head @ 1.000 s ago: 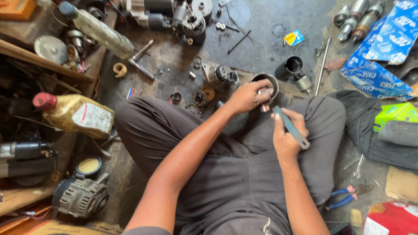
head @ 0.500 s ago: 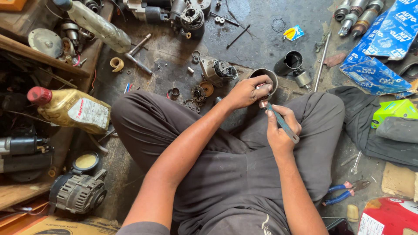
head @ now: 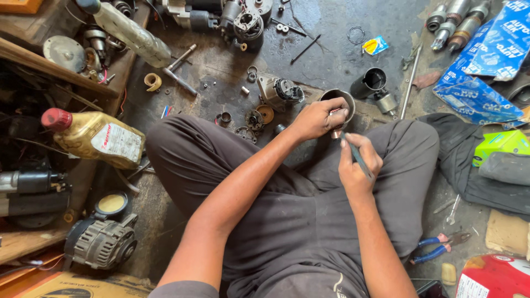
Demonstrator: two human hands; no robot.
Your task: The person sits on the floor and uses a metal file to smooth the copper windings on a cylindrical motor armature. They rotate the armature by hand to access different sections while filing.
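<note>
My left hand (head: pixel 316 117) grips a round grey metal housing (head: pixel 345 100), hollow like a short cylinder, held over my crossed legs. A small copper-coloured part (head: pixel 336 133) shows under my fingers at its lower rim. My right hand (head: pixel 358 164) holds a thin grey tool (head: pixel 356 154) like a pen, its tip touching the housing just below my left hand.
On the greasy floor lie a starter motor part (head: pixel 280 91), a black cylinder (head: pixel 369 83), gears and washers (head: pixel 255 118), a long rod (head: pixel 408 83), an oil bottle (head: pixel 99 138), an alternator (head: pixel 102 243), blue-handled pliers (head: pixel 439 246), blue packets (head: pixel 477 72) and dark cloth (head: pixel 480 165).
My right hand has swung the tool from pointing away to upright, its tip now at the housing. The view has shifted slightly; my left hand keeps its grip.
</note>
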